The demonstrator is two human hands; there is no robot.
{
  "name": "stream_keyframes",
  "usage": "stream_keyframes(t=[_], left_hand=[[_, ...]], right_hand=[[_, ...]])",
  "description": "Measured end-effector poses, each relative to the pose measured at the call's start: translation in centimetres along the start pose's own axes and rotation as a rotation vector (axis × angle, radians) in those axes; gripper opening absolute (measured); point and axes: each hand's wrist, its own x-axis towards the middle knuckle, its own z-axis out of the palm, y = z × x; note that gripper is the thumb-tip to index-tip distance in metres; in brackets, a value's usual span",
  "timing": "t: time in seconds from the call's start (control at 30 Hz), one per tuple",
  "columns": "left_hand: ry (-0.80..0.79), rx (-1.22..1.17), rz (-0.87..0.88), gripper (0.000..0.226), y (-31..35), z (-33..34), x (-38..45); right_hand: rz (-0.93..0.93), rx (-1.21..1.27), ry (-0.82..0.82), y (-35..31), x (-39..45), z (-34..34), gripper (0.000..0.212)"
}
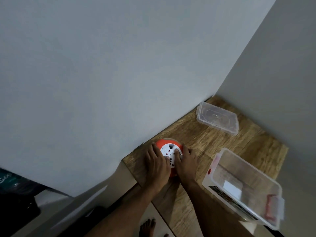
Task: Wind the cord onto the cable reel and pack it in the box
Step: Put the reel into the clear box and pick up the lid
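Observation:
An orange cable reel (168, 147) with a white socket face lies flat on the wooden table (205, 144), close to the wall. My left hand (157, 165) rests on its left side with fingers spread over the rim. My right hand (185, 164) lies on its right side, fingertips on the white face. Both hands press on the reel together. No loose cord shows. A clear plastic box (242, 187) with red latches stands open to the right, at the table's front edge.
The box's clear lid (217, 118) lies at the back right corner of the table. Grey walls close in behind and to the right. Below the table's left edge are the floor and my bare foot (148, 227). A dark object (15, 199) sits at far left.

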Motion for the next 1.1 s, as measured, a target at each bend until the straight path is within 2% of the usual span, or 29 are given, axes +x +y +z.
stream_keyframes(t=[0.23,0.33,0.47,0.6,0.73,0.83,0.9,0.97,1.1], left_hand=[[0.098,0.001,0.167,0.079,2.7,-3.3,1.7],[0.147,-0.088,0.150,0.074,4.4,-5.3,2.9],[0.158,-0.130,0.175,0.074,8.0,-7.0,4.3],[0.184,-0.176,0.304,0.076,12.7,-6.6,4.5],[0.084,-0.148,0.492,0.090,17.3,-5.4,1.8],[-0.052,0.047,0.707,0.075,18.6,-2.6,-1.0],[-0.089,0.006,0.674,0.065,20.0,-0.3,-2.2],[-0.060,-0.040,0.641,0.058,21.6,0.5,-3.8],[-0.115,-0.216,0.671,0.063,21.7,1.6,-7.0]], right_hand=[[-0.014,0.123,0.115,-1.9,1.3,-2.3,0.054],[-0.027,0.154,0.164,-3.4,2.4,-4.3,0.054],[-0.054,0.200,0.271,-4.1,4.2,-7.9,0.048],[-0.013,0.228,0.362,-2.9,4.7,-12.3,0.053],[0.059,0.220,0.455,1.0,3.9,-17.1,0.051],[0.120,0.208,0.522,4.6,2.4,-19.3,0.052],[0.175,0.178,0.557,7.0,1.0,-20.4,0.052],[0.228,0.158,0.580,9.0,-0.5,-21.0,0.052],[0.320,0.111,0.589,11.7,-3.2,-20.9,0.046]])
